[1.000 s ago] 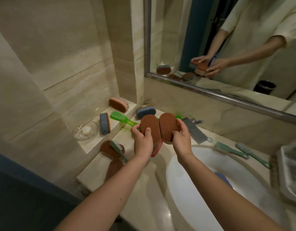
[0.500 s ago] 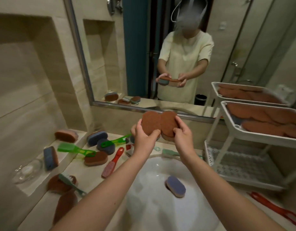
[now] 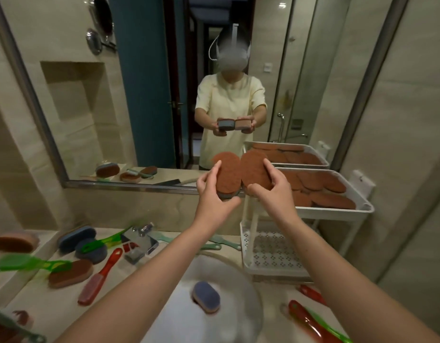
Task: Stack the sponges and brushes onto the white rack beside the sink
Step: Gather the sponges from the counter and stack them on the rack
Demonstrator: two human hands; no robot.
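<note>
Brought nearer the rack [image 3: 338, 212], my left hand [image 3: 214, 196] and right hand [image 3: 273, 191] each clamp fingers round a sponge [image 3: 227, 174], level with its top for stacking.

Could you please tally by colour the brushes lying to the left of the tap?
Green brushes: 2
Red brush: 1
Teal brush: 1
Total: 4
</note>
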